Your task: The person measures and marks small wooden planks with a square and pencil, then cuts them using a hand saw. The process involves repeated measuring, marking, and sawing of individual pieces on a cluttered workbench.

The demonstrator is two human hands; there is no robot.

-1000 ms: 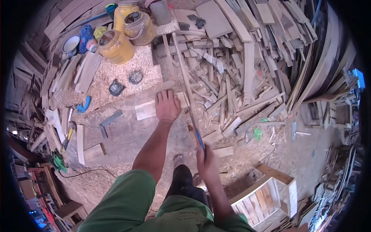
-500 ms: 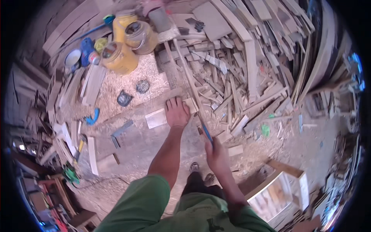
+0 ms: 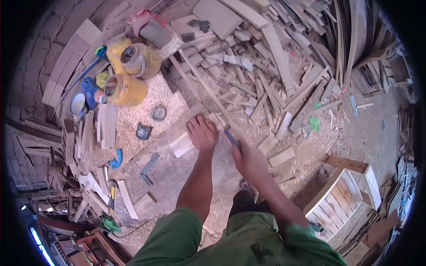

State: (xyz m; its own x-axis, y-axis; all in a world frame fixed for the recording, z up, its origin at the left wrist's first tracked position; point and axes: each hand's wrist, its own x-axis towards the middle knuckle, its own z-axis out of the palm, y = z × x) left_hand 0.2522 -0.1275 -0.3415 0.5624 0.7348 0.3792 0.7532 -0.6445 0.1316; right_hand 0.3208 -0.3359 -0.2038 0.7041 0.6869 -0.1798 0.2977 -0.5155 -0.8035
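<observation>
My left hand [image 3: 202, 134] lies over a short pale wood block [image 3: 182, 145] and holds it down on the worn wooden work surface [image 3: 166, 155]. Its fingers bend over the block's far side, and the block sticks out to the left of the hand. Close by on the right, my right hand [image 3: 246, 158] is closed round the handle of a handsaw [image 3: 231, 138]. Only a narrow blue part shows, almost edge-on, pointing at the block's right end. The handle is hidden in my fist, and where the blade meets the wood cannot be made out.
Yellow plastic jugs [image 3: 128, 91] stand on sawdust at the far left. Wood offcuts [image 3: 266, 84] are heaped at the far right. A metal square [image 3: 149, 169], a hammer [image 3: 112, 195] and a blue curved tool [image 3: 116, 159] lie left. A slatted wooden frame [image 3: 339, 195] stands near right.
My right hand has moved forward with the handsaw, closer to the block, and less blue shows. My left hand stays on the block. The whole view has turned and shifted somewhat.
</observation>
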